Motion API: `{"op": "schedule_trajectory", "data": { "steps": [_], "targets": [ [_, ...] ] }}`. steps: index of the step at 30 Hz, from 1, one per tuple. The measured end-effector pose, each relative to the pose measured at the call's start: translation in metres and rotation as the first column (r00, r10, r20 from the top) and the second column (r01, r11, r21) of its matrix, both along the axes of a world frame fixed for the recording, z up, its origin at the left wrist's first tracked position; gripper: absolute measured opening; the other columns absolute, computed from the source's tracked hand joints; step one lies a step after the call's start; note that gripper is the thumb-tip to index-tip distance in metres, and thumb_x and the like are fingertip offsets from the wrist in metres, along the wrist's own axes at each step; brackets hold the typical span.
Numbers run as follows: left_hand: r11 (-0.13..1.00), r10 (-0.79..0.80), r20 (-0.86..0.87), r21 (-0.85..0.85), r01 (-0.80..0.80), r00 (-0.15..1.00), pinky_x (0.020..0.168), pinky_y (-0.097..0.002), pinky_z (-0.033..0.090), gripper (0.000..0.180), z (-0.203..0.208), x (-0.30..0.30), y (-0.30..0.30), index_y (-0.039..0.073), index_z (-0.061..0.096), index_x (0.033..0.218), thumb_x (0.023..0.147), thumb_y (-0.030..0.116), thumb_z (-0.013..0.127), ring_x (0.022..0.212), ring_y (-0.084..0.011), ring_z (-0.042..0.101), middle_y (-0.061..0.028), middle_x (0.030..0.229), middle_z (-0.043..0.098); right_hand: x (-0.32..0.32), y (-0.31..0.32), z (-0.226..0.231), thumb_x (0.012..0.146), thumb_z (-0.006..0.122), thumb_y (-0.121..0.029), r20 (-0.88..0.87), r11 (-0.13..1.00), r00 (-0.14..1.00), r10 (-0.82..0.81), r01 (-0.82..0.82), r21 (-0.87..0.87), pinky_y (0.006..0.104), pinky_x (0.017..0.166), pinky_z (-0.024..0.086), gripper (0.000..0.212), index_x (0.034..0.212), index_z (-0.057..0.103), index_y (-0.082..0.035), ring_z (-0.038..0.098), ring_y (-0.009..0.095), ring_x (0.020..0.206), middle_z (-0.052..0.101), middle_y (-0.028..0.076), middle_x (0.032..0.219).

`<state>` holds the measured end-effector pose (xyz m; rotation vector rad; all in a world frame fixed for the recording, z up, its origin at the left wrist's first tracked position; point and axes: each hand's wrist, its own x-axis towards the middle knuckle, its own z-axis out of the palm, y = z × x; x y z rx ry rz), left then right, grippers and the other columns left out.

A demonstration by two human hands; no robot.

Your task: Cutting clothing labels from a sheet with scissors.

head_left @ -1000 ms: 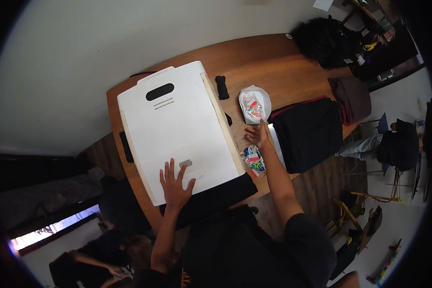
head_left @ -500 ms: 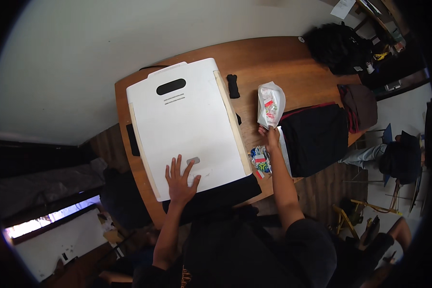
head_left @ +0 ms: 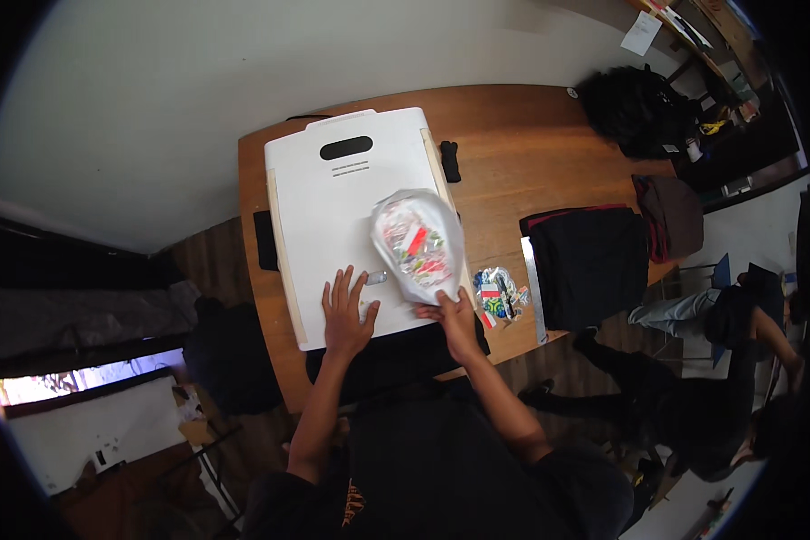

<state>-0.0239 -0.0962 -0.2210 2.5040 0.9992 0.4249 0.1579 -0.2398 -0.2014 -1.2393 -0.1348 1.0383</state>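
Note:
A large white flat-topped unit [head_left: 319, 216] with a dark oval cut-out lies on the table before me. My left hand [head_left: 346, 315] rests on its near part, palm down with the fingers spread, beside a small grey oval piece [head_left: 376, 278]. My right hand [head_left: 450, 319] grips the near end of a whitish see-through plastic bag [head_left: 416, 247], holding it above the unit's right side. Red, white and multicoloured pieces show through the bag; what they are is unclear. Right of that hand lies a small heap of colourful printed pieces [head_left: 499, 295]. Black cloth [head_left: 387, 360] sticks out under the unit's near edge.
On the wooden table [head_left: 513, 126] are a black rolled item [head_left: 450, 162], a metal ruler [head_left: 535, 288], folded black cloth [head_left: 589, 270], brownish folded cloth [head_left: 668, 216] and a black bag [head_left: 634, 108]. A person in dark clothes [head_left: 693, 405] is at the right.
My right hand has brought the plastic bag leftward, from beside the black cloth stack to above the white unit. My left hand stays on the unit. The view has shifted slightly.

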Motion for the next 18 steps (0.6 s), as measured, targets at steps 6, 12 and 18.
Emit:
{"op": "schedule_trajectory", "data": {
  "steps": [6,12,18],
  "targets": [
    [0.993,0.095,0.262,-0.099,-0.071,0.960,0.119,-0.0526,0.023,0.055,-0.025,-0.012,-0.001,0.006,0.041,0.148,0.098,0.024,0.058,0.144,-0.0364,0.035,-0.0190,0.152,0.041,-0.029,0.006,0.004,0.106,0.051,-0.032,-0.060,0.988,0.989,0.137,-0.141,-0.070,0.0355,0.082,0.059,0.035,0.120,0.042,-0.002,0.072,0.026,0.089,0.070,0.025,0.105],
    [1.000,0.007,0.220,-0.030,0.000,0.975,0.118,-0.0517,0.024,0.055,-0.011,-0.009,-0.002,0.005,0.038,0.150,0.101,0.024,0.054,0.140,-0.0374,0.039,-0.0195,0.151,0.042,-0.004,-0.034,0.005,0.108,0.046,-0.035,0.035,0.912,0.917,0.397,-0.390,-0.126,0.0315,0.077,0.057,0.033,0.109,0.051,-0.002,0.070,0.022,0.082,0.071,0.018,0.095],
    [0.997,-0.058,0.222,0.054,0.047,0.973,0.116,-0.0510,0.026,0.054,-0.004,-0.009,-0.001,0.008,0.043,0.148,0.100,0.027,0.057,0.136,-0.0367,0.041,-0.0189,0.149,0.043,0.034,-0.083,-0.017,0.102,0.054,-0.051,0.265,0.907,0.934,0.240,-0.118,-0.405,0.0268,0.046,0.036,0.057,0.060,0.049,-0.011,0.047,0.009,0.045,0.048,0.000,0.050]
  ]
}}
